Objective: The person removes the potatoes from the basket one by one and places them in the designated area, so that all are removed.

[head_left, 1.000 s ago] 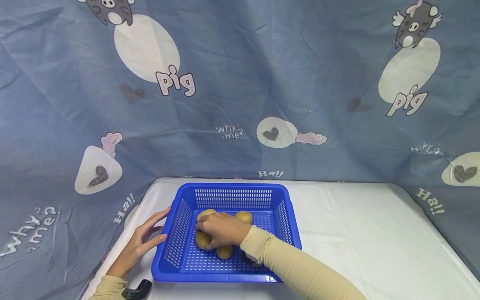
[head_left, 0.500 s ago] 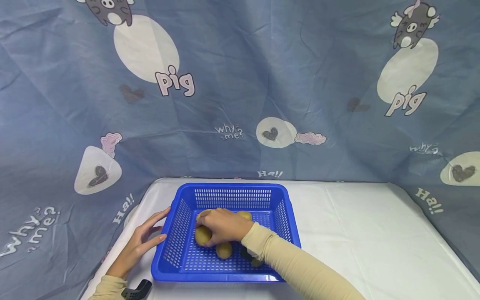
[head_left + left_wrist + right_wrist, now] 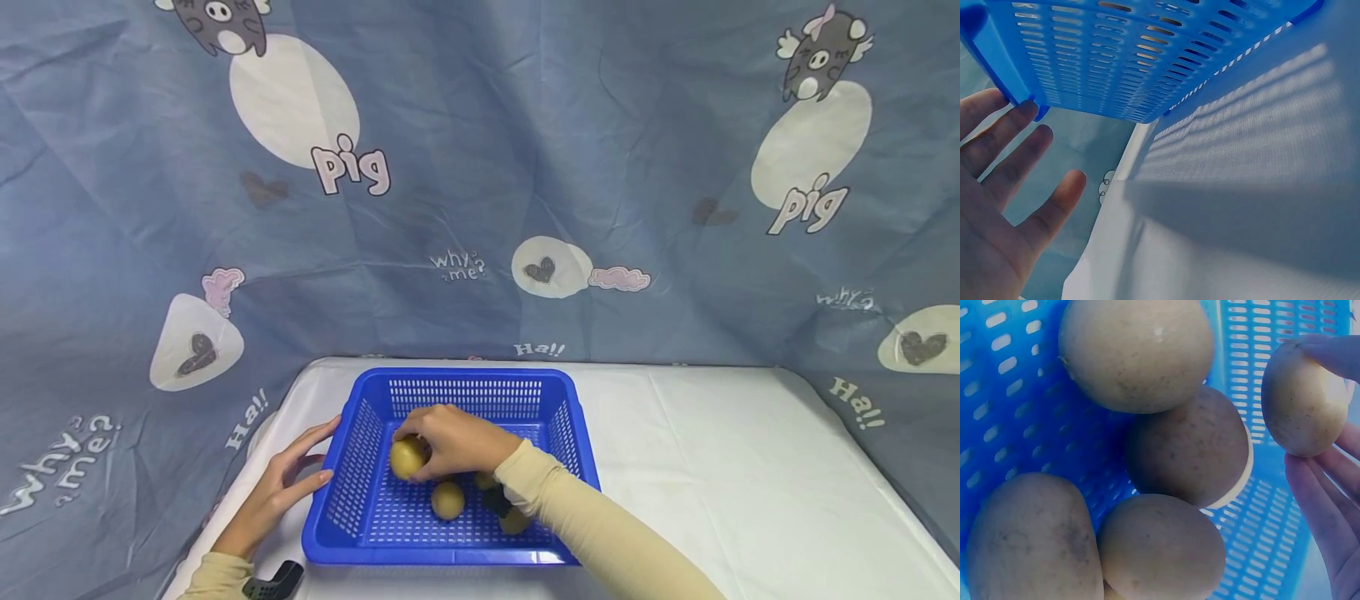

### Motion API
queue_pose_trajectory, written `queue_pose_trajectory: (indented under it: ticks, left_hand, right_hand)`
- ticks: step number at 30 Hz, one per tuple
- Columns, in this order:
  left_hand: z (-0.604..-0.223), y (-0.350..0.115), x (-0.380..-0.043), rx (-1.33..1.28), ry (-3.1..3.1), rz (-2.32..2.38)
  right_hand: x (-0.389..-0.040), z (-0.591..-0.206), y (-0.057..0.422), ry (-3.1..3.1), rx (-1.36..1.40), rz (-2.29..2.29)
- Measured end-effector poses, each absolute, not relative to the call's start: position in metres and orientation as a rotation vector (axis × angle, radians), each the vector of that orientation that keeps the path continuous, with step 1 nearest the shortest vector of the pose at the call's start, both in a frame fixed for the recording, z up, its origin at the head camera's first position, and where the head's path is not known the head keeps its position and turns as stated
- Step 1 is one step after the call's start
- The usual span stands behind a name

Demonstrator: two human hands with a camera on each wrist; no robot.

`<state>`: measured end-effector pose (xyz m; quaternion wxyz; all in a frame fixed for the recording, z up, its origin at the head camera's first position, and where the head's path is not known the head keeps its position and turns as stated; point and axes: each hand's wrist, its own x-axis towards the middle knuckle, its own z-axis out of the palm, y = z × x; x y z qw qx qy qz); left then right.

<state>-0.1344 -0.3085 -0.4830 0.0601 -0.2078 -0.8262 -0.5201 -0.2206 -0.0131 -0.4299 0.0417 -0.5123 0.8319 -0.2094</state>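
Note:
My right hand [image 3: 457,440] pinches a yellowish-brown potato [image 3: 407,459] between thumb and fingertips, over the left part of a blue perforated plastic basket [image 3: 442,557]. In the right wrist view this held potato [image 3: 1304,403] hangs apart from the others. Several more potatoes lie in the basket, among them a round potato [image 3: 447,501] just in front of the hand and another potato [image 3: 514,522] by the sleeve. My left hand [image 3: 279,482] touches the basket's left rim with extended fingers. The left wrist view shows fingertips [image 3: 1025,112] against the rim's edge. My right hand hides some potatoes.
The basket stands on a white-covered table [image 3: 712,467]. A blue printed cloth [image 3: 450,208] hangs behind and along the sides. A dark band-like device [image 3: 274,582] sits at the left wrist, and another dark device [image 3: 495,500] shows under the right wrist.
My right hand has lifted the potato slightly up from the basket floor. More of the potatoes near the right sleeve shows now. My left hand stays at the rim.

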Motion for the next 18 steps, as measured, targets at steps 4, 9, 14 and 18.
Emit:
queue_pose_trajectory:
  ticks: [4,9,14,18]
  left_hand:
    - [-0.484,-0.308,-0.134,-0.636,-2.491,-1.583]
    - [-0.483,-0.308,-0.134,-0.638,-2.492,-1.578]
    - [-0.483,-0.309,-0.134,-0.625,-2.504,-1.548]
    - [-0.483,-0.309,-0.135,-0.618,-2.509,-1.542]
  right_hand:
    - [-0.221,-0.429,-0.009,2.536,-1.571,-0.668]
    - [-0.221,-0.426,-0.004,2.524,-1.535,-0.725]
    - [-0.220,-0.420,0.001,2.523,-1.456,-0.794]
    - [-0.221,-0.415,0.005,2.530,-1.420,-0.823]
